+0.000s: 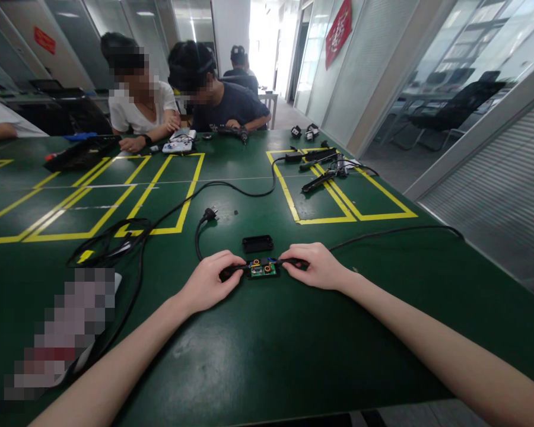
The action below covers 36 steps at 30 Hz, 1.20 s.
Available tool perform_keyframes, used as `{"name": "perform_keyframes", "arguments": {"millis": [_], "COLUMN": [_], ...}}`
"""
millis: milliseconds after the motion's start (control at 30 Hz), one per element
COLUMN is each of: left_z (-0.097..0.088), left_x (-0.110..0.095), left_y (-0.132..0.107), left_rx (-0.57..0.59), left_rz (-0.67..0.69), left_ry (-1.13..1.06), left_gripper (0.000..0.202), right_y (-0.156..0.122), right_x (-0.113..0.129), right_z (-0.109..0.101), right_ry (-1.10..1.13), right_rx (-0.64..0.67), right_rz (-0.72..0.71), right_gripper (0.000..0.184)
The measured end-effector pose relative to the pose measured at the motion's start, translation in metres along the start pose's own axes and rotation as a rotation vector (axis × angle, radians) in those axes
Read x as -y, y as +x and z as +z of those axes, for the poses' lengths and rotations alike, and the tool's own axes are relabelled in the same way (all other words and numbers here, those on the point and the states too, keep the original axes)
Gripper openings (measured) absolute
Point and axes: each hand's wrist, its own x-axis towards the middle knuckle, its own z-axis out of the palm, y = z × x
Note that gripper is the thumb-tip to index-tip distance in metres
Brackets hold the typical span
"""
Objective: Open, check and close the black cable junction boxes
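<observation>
Between my two hands lies a small black plastic case half (263, 276) with a green circuit board (269, 268) inside; copper-coloured ring coils show on the board. My left hand (216, 276) pinches the black cable at the case's left end. At the right end, my right hand (314, 265) is closed on the other black cable (293, 261). Just behind the case rests its separate black cover (258, 243), hollow side up. A black power plug (209, 214) lies beyond my left hand, its cord curving down towards that hand.
The green table (231, 350) carries yellow tape rectangles. Coiled black cable (115, 243) and a blurred pale object (66, 332) lie left. Black parts and a screwdriver (320, 160) lie back right. Two co-workers (225, 101) sit across; a power drill (231, 131) is before one.
</observation>
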Motion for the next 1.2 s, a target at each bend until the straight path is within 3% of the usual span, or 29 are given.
{"name": "perform_keyframes", "arguments": {"millis": [400, 500, 767, 933, 1200], "left_z": [0.0016, 0.0015, 0.0002, 0.0007, 0.0001], "left_x": [0.0024, 0.0021, 0.0006, 0.0010, -0.0036], "left_y": [-0.0010, -0.0010, -0.0013, -0.0015, 0.0031], "left_rx": [0.006, 0.005, 0.026, 0.004, 0.074], "left_rz": [0.058, 0.066, 0.059, 0.072, 0.150], "left_ry": [0.043, 0.052, 0.060, 0.086, 0.322], "left_gripper": [0.016, 0.016, 0.019, 0.019, 0.027], "right_y": [-0.0021, -0.0017, 0.0002, 0.0012, 0.0026], "right_x": [-0.0042, -0.0053, -0.0099, -0.0102, -0.0097], "right_z": [-0.0037, -0.0048, -0.0031, -0.0011, -0.0004], "right_ry": [-0.019, -0.050, -0.223, -0.295, -0.353], "right_rx": [0.170, 0.203, 0.135, 0.095, 0.080], "right_rz": [0.060, 0.031, -0.148, -0.189, -0.236], "right_gripper": [0.018, 0.027, 0.034, 0.036, 0.040]}}
